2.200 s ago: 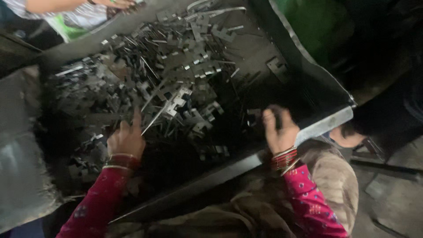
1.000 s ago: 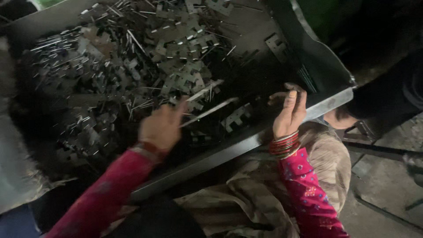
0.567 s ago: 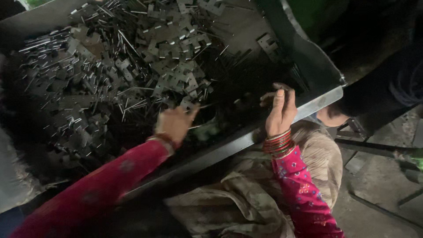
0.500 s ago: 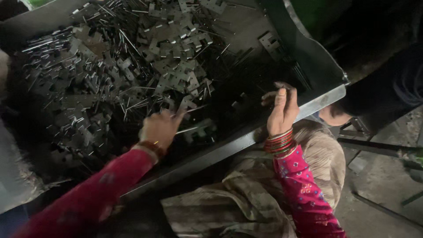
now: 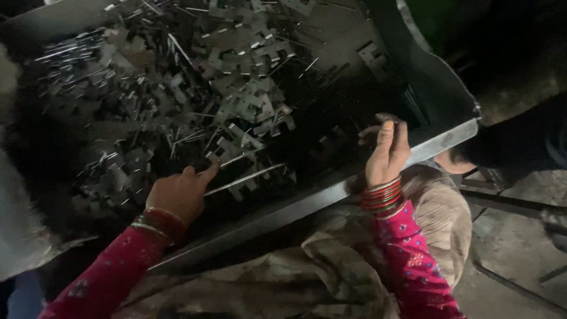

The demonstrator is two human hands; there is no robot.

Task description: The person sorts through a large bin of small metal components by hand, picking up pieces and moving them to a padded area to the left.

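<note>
A large dark metal tray (image 5: 331, 198) holds a heap of stamped metal pieces (image 5: 236, 100), flat notched plates mixed with thin strips. My left hand (image 5: 180, 192), in a red sleeve with bangles, reaches into the near side of the heap. Its fingers pinch the end of a long flat metal strip (image 5: 248, 177) that runs off to the right. My right hand (image 5: 387, 147) is raised just inside the tray's front rim, fingers upright. Thumb and fingertips close on a small dark piece (image 5: 383, 118), which is hard to make out in the shadow.
The tray's right wall (image 5: 437, 82) rises steeply and ends in a bright corner (image 5: 455, 133). Beige cloth (image 5: 331, 266) covers my lap below the rim. A concrete floor (image 5: 514, 236) with dark bars lies to the right. The heap's left side is in deep shadow.
My left hand has moved from the middle of the heap's near edge back to the left, dragging the strip. The right hand has stayed by the rim, raised slightly.
</note>
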